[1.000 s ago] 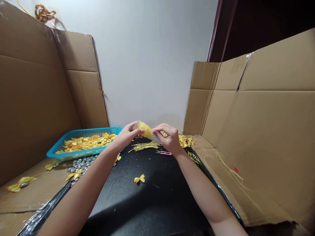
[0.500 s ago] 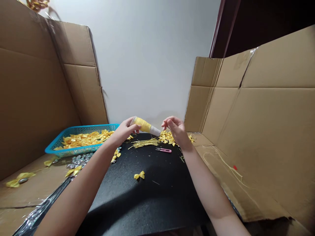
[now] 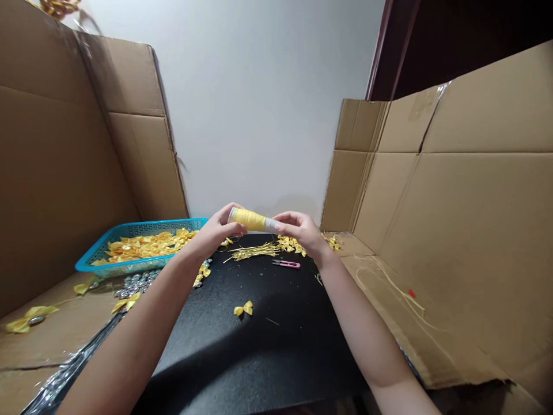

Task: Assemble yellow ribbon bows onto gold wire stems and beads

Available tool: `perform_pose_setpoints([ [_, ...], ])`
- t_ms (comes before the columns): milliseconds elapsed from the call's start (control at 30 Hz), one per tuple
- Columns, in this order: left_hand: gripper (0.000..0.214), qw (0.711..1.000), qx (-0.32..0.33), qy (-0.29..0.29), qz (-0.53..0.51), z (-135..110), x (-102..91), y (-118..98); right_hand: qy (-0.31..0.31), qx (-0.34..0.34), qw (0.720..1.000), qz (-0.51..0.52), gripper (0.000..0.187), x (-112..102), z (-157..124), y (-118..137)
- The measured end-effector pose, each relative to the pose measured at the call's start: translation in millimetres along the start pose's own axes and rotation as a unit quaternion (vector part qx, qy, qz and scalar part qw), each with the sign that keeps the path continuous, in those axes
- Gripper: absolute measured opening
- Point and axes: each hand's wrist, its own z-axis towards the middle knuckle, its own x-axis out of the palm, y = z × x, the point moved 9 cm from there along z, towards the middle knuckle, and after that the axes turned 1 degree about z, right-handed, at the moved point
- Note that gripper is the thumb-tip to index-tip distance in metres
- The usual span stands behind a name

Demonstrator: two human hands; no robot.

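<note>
A cone of yellow thread is held level above the far part of the black table. My left hand is closed around its wide end. My right hand grips the narrow grey tip between thumb and fingers. Beneath the cone lies a bundle of thin golden strands. Pink thread snips rest just in front of the bundle. Yellow bows are heaped behind my right hand, partly hidden by it. One single yellow bow sits nearer to me, with a needle beside it.
On the left stands a blue basket of yellow ribbon pieces. Silvery round beads and a few bows lie in front of it. Cardboard walls rise on both sides. Loose pale thread trails over the right cardboard.
My right hand has come left and taken hold of the cone's narrow tip, from which it was apart before. The cone has tilted up to nearly level.
</note>
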Motion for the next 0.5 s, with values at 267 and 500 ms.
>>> perform_pose_setpoints([
  [267, 0.033, 1.000, -0.013, -0.003, -0.003, -3.9, 1.3, -5.8, -0.013, 0.002, 0.999, 0.045, 0.021, -16.0, 3.8, -1.5],
  [500, 0.037, 0.999, -0.038, -0.015, -0.009, -6.8, -0.4, -6.7, -0.001, -0.024, 0.999, 0.041, 0.040, -8.5, -0.4, 5.1],
])
